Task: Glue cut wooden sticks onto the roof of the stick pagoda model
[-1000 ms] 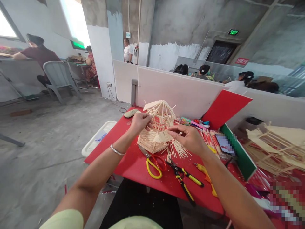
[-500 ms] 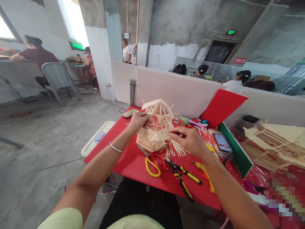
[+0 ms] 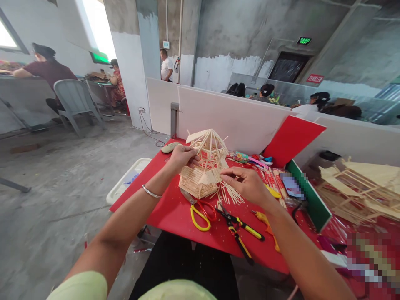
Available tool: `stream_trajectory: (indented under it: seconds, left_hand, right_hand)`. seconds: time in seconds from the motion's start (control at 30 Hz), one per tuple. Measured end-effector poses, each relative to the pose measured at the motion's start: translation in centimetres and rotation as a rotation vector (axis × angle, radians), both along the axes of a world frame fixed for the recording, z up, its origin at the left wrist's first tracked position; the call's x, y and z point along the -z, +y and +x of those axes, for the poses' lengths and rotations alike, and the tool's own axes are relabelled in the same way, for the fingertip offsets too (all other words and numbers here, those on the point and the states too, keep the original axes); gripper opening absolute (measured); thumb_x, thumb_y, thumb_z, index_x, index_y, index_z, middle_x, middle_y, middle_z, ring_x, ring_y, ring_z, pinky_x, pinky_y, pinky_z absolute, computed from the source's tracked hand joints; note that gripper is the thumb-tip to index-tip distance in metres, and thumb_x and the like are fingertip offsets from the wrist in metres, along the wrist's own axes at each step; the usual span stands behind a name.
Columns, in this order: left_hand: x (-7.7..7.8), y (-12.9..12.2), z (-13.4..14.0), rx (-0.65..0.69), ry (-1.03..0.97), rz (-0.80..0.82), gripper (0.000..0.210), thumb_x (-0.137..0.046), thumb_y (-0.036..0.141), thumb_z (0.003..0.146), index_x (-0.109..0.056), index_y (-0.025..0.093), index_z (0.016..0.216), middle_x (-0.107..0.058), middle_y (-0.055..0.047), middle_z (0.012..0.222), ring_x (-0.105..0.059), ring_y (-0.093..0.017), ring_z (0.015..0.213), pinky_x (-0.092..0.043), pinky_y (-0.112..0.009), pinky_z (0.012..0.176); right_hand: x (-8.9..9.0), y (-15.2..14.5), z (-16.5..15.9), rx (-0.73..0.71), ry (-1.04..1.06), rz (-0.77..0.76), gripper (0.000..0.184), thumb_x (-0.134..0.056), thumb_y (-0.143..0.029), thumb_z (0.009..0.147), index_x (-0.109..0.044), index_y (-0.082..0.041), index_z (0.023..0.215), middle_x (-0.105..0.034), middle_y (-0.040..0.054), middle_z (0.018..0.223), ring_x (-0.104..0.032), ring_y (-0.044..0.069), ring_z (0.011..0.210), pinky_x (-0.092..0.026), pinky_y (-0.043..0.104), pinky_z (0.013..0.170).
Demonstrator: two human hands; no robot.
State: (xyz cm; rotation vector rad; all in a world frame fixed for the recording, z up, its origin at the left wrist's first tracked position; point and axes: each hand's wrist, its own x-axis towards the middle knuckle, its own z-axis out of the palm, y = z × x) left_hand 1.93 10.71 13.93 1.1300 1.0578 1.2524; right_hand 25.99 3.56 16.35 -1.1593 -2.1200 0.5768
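A wooden model pavilion (image 3: 200,189) made of thin sticks stands on the red table, with a peaked frame roof above and a ribbed lower roof below. My left hand (image 3: 183,158) has its fingers closed on the left side of the model, under the upper roof. At the right edge of the lower roof, my right hand (image 3: 246,182) is pinched, thumb against fingers; anything between the fingertips is too small to make out. Loose wooden sticks (image 3: 231,194) lie fanned out just below that hand.
Scissors (image 3: 201,221) with red and yellow handles, black-and-yellow pliers (image 3: 240,233) and a yellow glue gun (image 3: 267,223) lie along the front of the red table (image 3: 175,218). A phone (image 3: 293,186) is at the right, beside a green board (image 3: 308,196). A white partition (image 3: 218,112) rises behind.
Both hands stay almost where they were on the model, the right one still at the lower roof's edge. The view has shifted only slightly.
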Motion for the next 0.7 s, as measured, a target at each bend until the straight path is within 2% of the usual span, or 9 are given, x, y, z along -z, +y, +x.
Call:
stream_trajectory:
  seconds: [0.1,0.17,0.3,0.33,0.37,0.43,0.53,0.6,0.7]
  left_hand:
    - [-0.1,0.1,-0.1,-0.014,0.037,0.015,0.018,-0.067,0.025,0.084,-0.065,0.011,0.073,-0.071,-0.01,0.068,-0.066,-0.015,0.05,-0.048,-0.022,0.042]
    - [-0.3,-0.6,-0.3,-0.058,0.14,0.064,0.02,-0.064,0.025,0.085,-0.064,0.012,0.07,-0.07,-0.009,0.066,-0.065,-0.015,0.049,-0.047,-0.022,0.041]
    - [-0.3,-5.3,-0.4,-0.338,0.457,0.34,0.024,-0.059,0.027,0.087,-0.066,0.015,0.068,-0.066,-0.002,0.059,-0.062,-0.011,0.046,-0.047,-0.02,0.045]
    - [-0.1,-6.8,-0.1,-0.395,0.486,0.398,0.023,-0.06,0.029,0.088,-0.068,0.016,0.071,-0.066,-0.001,0.058,-0.062,-0.011,0.048,-0.047,-0.019,0.048]
    - [0.3,-8.3,0.5,-0.393,0.484,0.423,0.021,-0.06,0.031,0.088,-0.069,0.017,0.075,-0.066,0.0,0.058,-0.062,-0.01,0.048,-0.048,-0.019,0.05]
    - [2.0,-10.8,2.3,-0.224,0.371,0.364,0.021,-0.061,0.035,0.088,-0.07,0.017,0.08,-0.065,0.0,0.058,-0.06,-0.01,0.046,-0.047,-0.019,0.046]
    - [6.3,-12.1,6.8,0.246,0.13,0.022,0.029,-0.067,0.044,0.083,-0.069,0.015,0.081,-0.068,-0.003,0.062,-0.061,-0.013,0.043,-0.046,-0.021,0.038]
    - [9.6,-11.7,10.0,0.326,0.014,-0.163,0.033,-0.071,0.047,0.078,-0.067,0.014,0.081,-0.068,-0.003,0.061,-0.059,-0.013,0.04,-0.043,-0.021,0.035]
    - [13.3,-10.2,13.5,0.361,-0.061,-0.27,0.036,-0.074,0.048,0.074,-0.065,0.013,0.08,-0.069,-0.005,0.064,-0.06,-0.012,0.041,-0.043,-0.019,0.034]
  right_hand:
    - [0.2,0.0,0.0,-0.002,-0.008,0.003,0.024,-0.062,-0.04,0.088,-0.075,-0.023,0.099,-0.076,0.0021,0.098,-0.065,0.015,0.078,-0.048,0.027,0.068]
    - [0.2,0.0,0.2,0.0,-0.018,0.023,0.024,-0.061,-0.041,0.088,-0.075,-0.024,0.099,-0.076,0.0024,0.099,-0.065,0.016,0.079,-0.049,0.028,0.069]
    - [0.1,0.8,1.8,0.078,-0.053,0.117,0.025,-0.06,-0.04,0.089,-0.076,-0.024,0.098,-0.076,0.003,0.098,-0.066,0.017,0.083,-0.049,0.029,0.072]
    - [0.2,1.4,2.6,0.117,-0.058,0.132,0.025,-0.06,-0.04,0.089,-0.076,-0.024,0.098,-0.076,0.0032,0.097,-0.066,0.018,0.083,-0.049,0.029,0.074]
    - [0.5,2.2,3.5,0.163,-0.056,0.14,0.025,-0.06,-0.041,0.088,-0.076,-0.023,0.097,-0.076,0.0034,0.096,-0.066,0.018,0.083,-0.049,0.03,0.075]
    - [1.6,4.3,5.7,0.26,-0.05,0.113,0.027,-0.06,-0.042,0.087,-0.076,-0.022,0.096,-0.075,0.004,0.094,-0.065,0.018,0.082,-0.048,0.03,0.076]
    - [4.7,7.4,9.4,0.349,-0.088,-0.023,0.033,-0.057,-0.044,0.086,-0.074,-0.019,0.1,-0.075,0.005,0.096,-0.065,0.018,0.083,-0.047,0.029,0.075]
    - [7.2,8.8,11.6,0.358,-0.131,-0.095,0.035,-0.056,-0.044,0.085,-0.074,-0.017,0.097,-0.075,0.0053,0.092,-0.065,0.017,0.08,-0.046,0.027,0.071]
    - [10.6,9.8,14.0,0.329,-0.197,-0.177,0.031,-0.056,-0.041,0.083,-0.075,-0.017,0.09,-0.074,0.0036,0.083,-0.063,0.016,0.074,-0.043,0.025,0.065]
